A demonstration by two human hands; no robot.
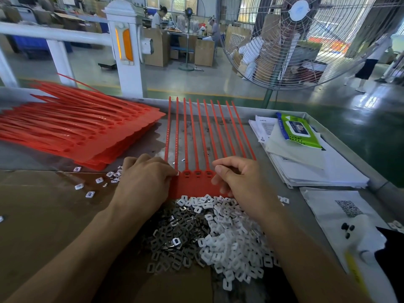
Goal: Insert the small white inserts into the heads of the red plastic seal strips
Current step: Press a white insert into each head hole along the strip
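Note:
A joined sheet of red seal strips (197, 184) lies flat before me, its tails fanning away toward the table's far edge. My left hand (145, 179) rests on the sheet's left heads, fingers curled, pinching a small white insert (177, 173) at a head. My right hand (238, 178) sits curled over the right heads; what it holds is hidden. Three open heads show between the hands. A heap of white inserts (227, 232) and grey metal inserts (175, 232) lies just below the sheet.
A tall stack of red seal sheets (83, 130) fills the left. Loose inserts (89, 186) dot the cardboard. White papers (317, 169) and a green wipes pack (297, 130) sit right. A big fan (306, 40) stands behind the table.

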